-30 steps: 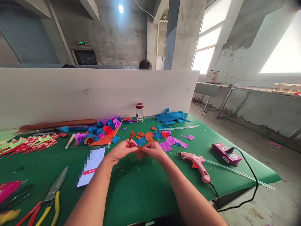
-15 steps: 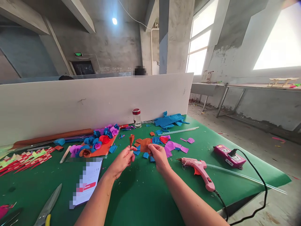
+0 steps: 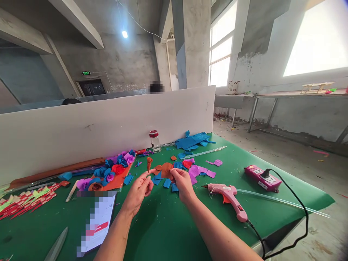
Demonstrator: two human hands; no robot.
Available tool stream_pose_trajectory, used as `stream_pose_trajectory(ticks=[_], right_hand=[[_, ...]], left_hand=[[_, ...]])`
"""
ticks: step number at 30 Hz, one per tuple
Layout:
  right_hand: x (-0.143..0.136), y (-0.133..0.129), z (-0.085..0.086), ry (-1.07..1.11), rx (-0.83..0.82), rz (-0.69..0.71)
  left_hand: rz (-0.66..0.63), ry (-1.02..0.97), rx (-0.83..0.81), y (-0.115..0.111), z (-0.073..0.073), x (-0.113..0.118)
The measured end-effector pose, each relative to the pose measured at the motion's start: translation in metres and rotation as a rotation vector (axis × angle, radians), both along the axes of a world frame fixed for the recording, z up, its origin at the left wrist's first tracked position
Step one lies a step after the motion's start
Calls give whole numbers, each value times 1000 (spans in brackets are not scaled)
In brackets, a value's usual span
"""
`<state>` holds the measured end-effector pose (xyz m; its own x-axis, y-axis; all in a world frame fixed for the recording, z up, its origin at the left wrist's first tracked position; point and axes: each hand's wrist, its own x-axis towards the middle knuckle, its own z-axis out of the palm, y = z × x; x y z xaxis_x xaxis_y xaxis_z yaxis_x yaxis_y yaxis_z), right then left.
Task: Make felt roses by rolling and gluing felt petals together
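A: Grip?
B: Two fingertip pinches, no gap to spare. Left hand (image 3: 140, 192) has the rolled orange-brown paper bud (image 3: 149, 164) by its narrow lower end. Right hand (image 3: 183, 184) pinches an orange-brown paper petal (image 3: 166, 170) at its right edge.
A: Parts look how?
B: Bud: slim, roughly upright, flared top, tapering down. Petal: thin, spread out, rounded outline. Side by side above the green table (image 3: 160, 239), not touching each other.
A: Hand pose?
B: Forearms enter from the bottom edge and converge. Left: lower fingers curled, one finger stretched toward the petal. Right: back of hand visible, fingers bent inward, thumb side toward the left hand.
A: Around it?
B: Blue paper pieces (image 3: 166, 183) between the hands, near the petal. Purple paper pieces (image 3: 211, 174) to the right. Pink hot glue gun (image 3: 225, 195) right of the right hand, nozzle pointing at it. Magenta power strip (image 3: 262, 177) past that, black plug in. Smartphone (image 3: 100, 223) left of the left forearm, paper roses (image 3: 118, 169) beyond it. Red-lidded glass jar (image 3: 156, 143) by the white board (image 3: 136, 123).
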<state>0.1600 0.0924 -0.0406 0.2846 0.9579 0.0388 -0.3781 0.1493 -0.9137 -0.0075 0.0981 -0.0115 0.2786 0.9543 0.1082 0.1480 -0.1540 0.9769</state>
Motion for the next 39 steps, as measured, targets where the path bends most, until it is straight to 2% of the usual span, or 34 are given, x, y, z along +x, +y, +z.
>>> stream_pose_trajectory(ticks=[5, 11, 17, 23, 29, 39], right_hand=[[0, 0, -1, 31, 2, -3], [1, 1, 0, 78, 19, 8], [3, 0, 4, 74, 18, -7], [3, 0, 6, 93, 49, -63], [2, 4, 5, 93, 48, -112], [1, 5, -1, 29, 117, -88]], left_hand=[[14, 5, 9, -4, 3, 0], [11, -102, -29, 0, -1, 2], [123, -137, 52, 7, -7, 4], [51, -301, -60, 7, -9, 6], [81, -291, -56, 9, -14, 7], [177, -221, 25, 7, -19, 21]])
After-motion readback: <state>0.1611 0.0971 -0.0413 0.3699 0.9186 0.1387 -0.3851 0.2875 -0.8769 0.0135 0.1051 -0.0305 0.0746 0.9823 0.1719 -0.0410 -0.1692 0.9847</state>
